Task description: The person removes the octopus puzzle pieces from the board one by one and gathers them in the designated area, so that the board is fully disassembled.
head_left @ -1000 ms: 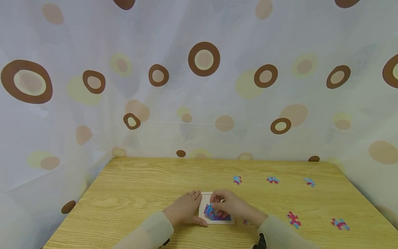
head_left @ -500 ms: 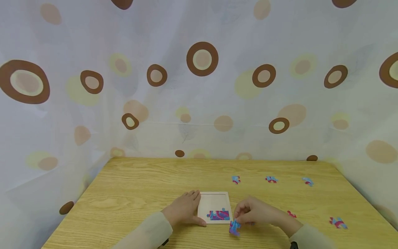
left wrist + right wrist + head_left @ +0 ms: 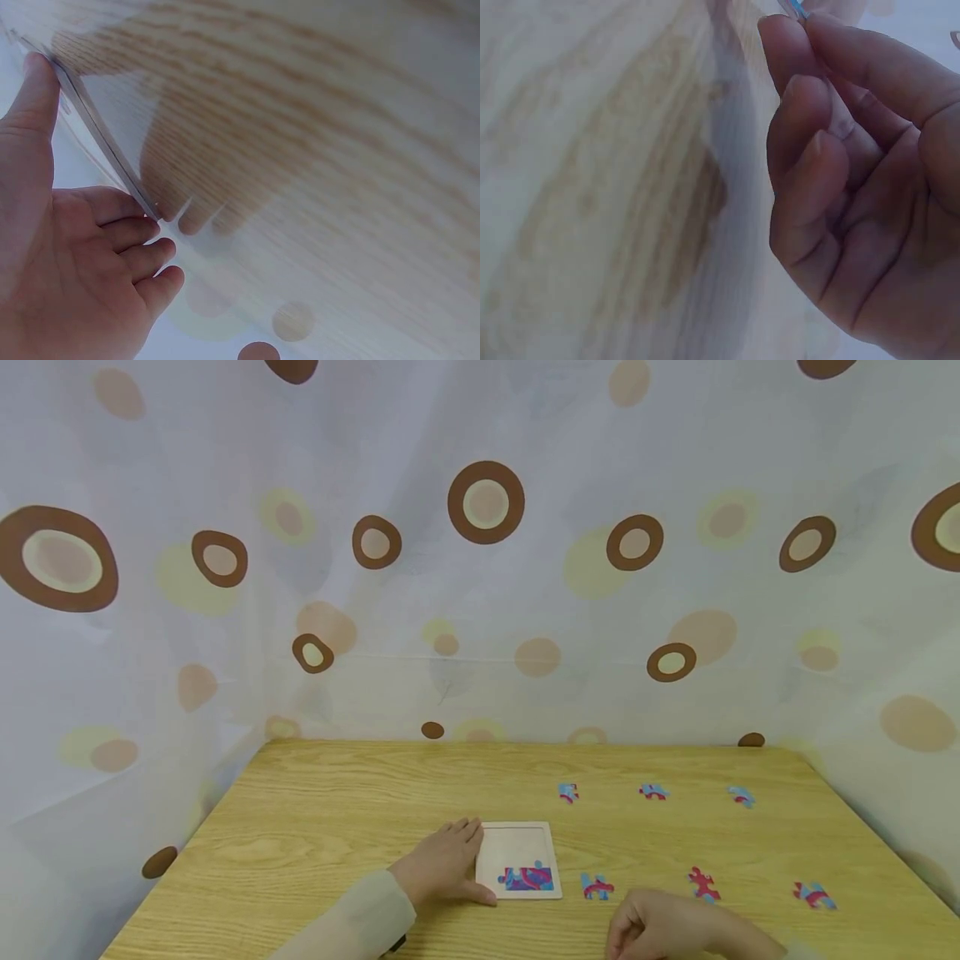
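Observation:
A square white puzzle tray (image 3: 512, 847) lies flat on the wooden table. Joined blue, purple and red jigsaw pieces (image 3: 528, 879) fill its lower right corner. My left hand (image 3: 442, 862) rests against the tray's left side. In the left wrist view, its thumb and fingers touch the tray edge (image 3: 105, 139) at two spots well apart. To the right of the tray, near the bottom of the head view, is my right hand (image 3: 660, 922). Between thumb and forefinger it pinches a jigsaw piece (image 3: 795, 9), of which only a bluish sliver shows in the right wrist view.
Loose jigsaw pieces lie on the table (image 3: 360, 793) right of the tray: a near one (image 3: 597, 887), a red one (image 3: 703, 884) and another (image 3: 814, 895). Farther back is a second row of three, including one (image 3: 568, 792). A patterned curtain (image 3: 525, 593) surrounds the table.
My right hand has lifted a jigsaw piece away from the tray and moved right and toward the bottom edge, uncovering loose pieces. My left hand has stayed at the tray.

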Available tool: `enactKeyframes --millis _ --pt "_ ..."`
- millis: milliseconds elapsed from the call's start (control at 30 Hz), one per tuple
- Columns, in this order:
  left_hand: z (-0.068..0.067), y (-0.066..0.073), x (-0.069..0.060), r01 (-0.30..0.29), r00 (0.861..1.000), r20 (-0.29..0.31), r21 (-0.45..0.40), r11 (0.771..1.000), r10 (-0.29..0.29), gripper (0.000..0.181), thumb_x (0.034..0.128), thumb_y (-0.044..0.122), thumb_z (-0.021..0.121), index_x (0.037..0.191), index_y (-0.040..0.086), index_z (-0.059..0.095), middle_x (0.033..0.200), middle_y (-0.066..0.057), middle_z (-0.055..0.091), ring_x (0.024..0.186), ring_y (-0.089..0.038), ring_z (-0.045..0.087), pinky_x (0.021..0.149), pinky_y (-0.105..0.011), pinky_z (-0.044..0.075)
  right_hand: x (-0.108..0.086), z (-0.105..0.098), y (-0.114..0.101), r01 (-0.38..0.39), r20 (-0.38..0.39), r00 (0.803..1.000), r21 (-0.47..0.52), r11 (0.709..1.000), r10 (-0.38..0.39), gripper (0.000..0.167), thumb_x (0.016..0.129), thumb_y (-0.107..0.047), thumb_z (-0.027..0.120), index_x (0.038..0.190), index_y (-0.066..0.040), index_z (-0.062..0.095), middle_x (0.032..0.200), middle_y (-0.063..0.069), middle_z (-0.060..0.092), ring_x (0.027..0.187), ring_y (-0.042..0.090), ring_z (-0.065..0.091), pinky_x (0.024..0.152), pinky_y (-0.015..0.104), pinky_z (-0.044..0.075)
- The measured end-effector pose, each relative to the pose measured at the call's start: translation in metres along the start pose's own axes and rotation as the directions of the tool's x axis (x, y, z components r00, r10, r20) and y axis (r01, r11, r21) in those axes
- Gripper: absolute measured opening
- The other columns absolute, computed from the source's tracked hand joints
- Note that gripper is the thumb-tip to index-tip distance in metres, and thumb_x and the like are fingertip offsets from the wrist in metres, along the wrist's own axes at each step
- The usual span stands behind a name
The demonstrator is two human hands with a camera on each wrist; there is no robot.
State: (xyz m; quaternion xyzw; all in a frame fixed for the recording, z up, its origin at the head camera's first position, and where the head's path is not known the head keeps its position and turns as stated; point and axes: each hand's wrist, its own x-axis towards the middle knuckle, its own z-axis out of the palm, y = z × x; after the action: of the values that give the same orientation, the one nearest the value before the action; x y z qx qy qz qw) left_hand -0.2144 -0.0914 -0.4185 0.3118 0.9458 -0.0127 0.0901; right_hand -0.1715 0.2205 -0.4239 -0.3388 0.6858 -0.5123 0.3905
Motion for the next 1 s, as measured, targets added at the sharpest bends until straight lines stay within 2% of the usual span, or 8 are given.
enactKeyframes --millis 100,233,300,600,800,900,1000 --pt "-0.001 0.000 -0.001 -0.001 1.000 0.001 -0.008 1.000 0.001 0.095 0.0773 0.068 0.052 0.141 -0.001 0.033 0.145 -0.014 0.030 0.133 -0.026 0.028 0.108 -0.035 0.024 -0.004 0.006 0.000 -0.032 -0.012 0.999 -0.004 0.999 0.032 0.015 0.085 -0.007 0.061 0.085 0.004 0.071 0.070 -0.007 0.065 0.053 -0.004 0.043 0.043 0.011 0.032" --pt "-0.001 0.000 -0.002 0.004 1.000 0.011 -0.029 1.000 -0.003 0.095 0.0779 0.068 0.051 0.142 0.000 0.032 0.146 -0.013 0.029 0.133 -0.025 0.026 0.108 -0.035 0.023 -0.006 0.011 0.000 -0.062 -0.029 0.998 0.023 0.998 0.063 0.017 0.084 -0.009 0.064 0.079 0.006 0.070 0.062 -0.008 0.060 0.047 -0.002 0.035 0.038 0.016 0.022" --pt "0.000 -0.001 -0.001 0.003 1.000 0.012 -0.033 0.999 -0.003 0.095 0.0781 0.068 0.050 0.142 0.000 0.032 0.146 -0.013 0.028 0.133 -0.025 0.026 0.108 -0.034 0.023 -0.007 0.013 0.000 -0.066 -0.038 0.997 0.027 0.997 0.067 0.020 0.084 -0.011 0.065 0.077 0.007 0.068 0.060 -0.009 0.057 0.045 -0.002 0.033 0.037 0.016 0.020" --pt "0.001 -0.001 -0.001 0.004 1.000 0.008 -0.043 0.999 -0.003 0.094 0.0786 0.067 0.050 0.142 0.000 0.032 0.146 -0.012 0.029 0.134 -0.025 0.026 0.108 -0.034 0.023 -0.009 0.016 -0.001 -0.085 -0.073 0.994 0.011 0.996 0.086 0.021 0.083 -0.015 0.068 0.075 0.005 0.070 0.060 -0.009 0.058 0.046 -0.002 0.036 0.038 0.015 0.024" --pt "-0.002 0.000 -0.002 0.000 1.000 0.004 -0.031 1.000 0.000 0.094 0.0781 0.067 0.052 0.141 0.000 0.033 0.146 -0.013 0.030 0.133 -0.026 0.027 0.107 -0.035 0.024 -0.008 0.015 -0.003 -0.110 -0.088 0.990 0.004 0.994 0.110 0.015 0.082 -0.014 0.068 0.077 0.000 0.072 0.062 -0.008 0.060 0.048 -0.001 0.038 0.039 0.016 0.026" --pt "-0.002 0.000 -0.002 -0.003 1.000 -0.001 -0.026 1.000 0.003 0.094 0.0780 0.067 0.052 0.141 0.000 0.034 0.145 -0.013 0.031 0.133 -0.026 0.028 0.107 -0.035 0.025 -0.005 0.010 -0.003 -0.068 -0.078 0.995 -0.062 0.996 0.063 0.012 0.084 -0.011 0.064 0.082 -0.002 0.073 0.068 -0.008 0.063 0.054 -0.001 0.045 0.044 0.013 0.035" --pt "-0.002 0.000 -0.002 -0.001 1.000 -0.001 -0.033 0.999 0.001 0.094 0.0778 0.066 0.053 0.141 0.000 0.033 0.145 -0.013 0.031 0.133 -0.026 0.028 0.107 -0.035 0.025 0.002 0.001 -0.003 0.010 -0.070 0.997 -0.116 0.993 -0.018 0.013 0.085 -0.007 0.062 0.087 0.002 0.071 0.070 -0.008 0.063 0.055 -0.003 0.046 0.046 0.011 0.036"
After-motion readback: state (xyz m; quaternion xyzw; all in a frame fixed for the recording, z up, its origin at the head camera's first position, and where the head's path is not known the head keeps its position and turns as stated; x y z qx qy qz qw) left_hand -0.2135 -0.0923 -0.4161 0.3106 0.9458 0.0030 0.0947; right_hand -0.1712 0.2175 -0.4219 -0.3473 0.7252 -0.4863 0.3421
